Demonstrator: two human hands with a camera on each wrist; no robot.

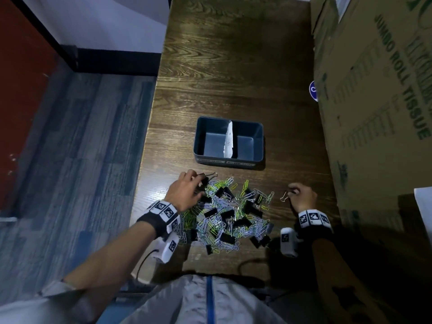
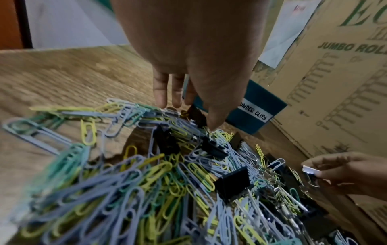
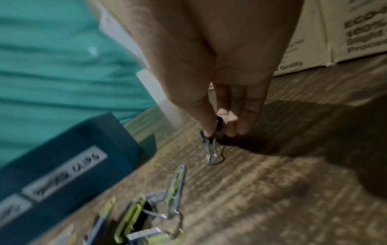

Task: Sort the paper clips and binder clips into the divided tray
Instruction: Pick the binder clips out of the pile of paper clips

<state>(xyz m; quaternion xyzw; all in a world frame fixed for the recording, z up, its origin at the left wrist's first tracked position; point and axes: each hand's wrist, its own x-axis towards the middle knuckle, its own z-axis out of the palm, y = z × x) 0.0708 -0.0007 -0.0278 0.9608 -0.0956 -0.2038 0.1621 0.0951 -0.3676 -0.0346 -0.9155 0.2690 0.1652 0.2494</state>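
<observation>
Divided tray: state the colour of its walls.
Dark teal blue. The divided tray shows it best in the head view, where a white paper divider splits it.

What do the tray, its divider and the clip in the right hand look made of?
Tray: likely matte dark blue plastic, smooth even walls. Divider: looks like white paper or thin card, creased and leaning. Binder clip pinched by the right hand: black body with shiny wire handles, probably metal.

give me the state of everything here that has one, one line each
divided tray: both compartments empty, white divider upright
clip pile: unsorted, paper and binder clips mixed on the table
left hand: grips a black binder clip at the pile's far edge
right hand: pinches a small binder clip, apart from the pile
</observation>
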